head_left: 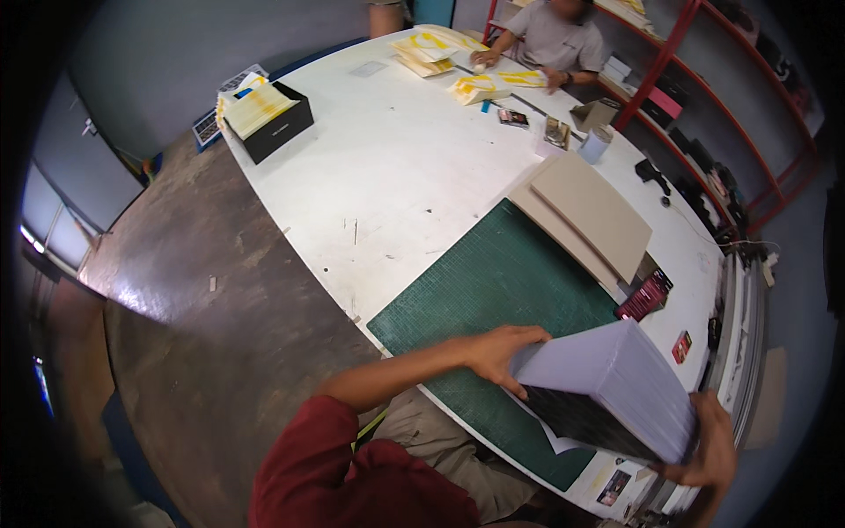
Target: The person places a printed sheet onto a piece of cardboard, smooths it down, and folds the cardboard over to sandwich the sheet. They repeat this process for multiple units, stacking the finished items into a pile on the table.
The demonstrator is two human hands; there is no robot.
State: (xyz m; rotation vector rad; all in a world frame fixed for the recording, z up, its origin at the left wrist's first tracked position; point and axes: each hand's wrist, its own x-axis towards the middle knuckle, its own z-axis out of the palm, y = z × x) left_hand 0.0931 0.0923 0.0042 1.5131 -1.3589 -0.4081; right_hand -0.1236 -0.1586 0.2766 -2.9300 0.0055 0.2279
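Toward the lower right of the frame, the left hand (502, 352) is gripping one end of a thick stack of white sheets (616, 383), and the right hand (713, 449) is clasping its other end. The stack is hanging tilted just over the green cutting mat (484, 290), not yet lying flat, so I judge the handling is only midway. At upper left a black box (280, 128) is holding yellowish sheets. Right of centre, grey boards (590, 216) are lying; below them, a dark red packet (644, 297).
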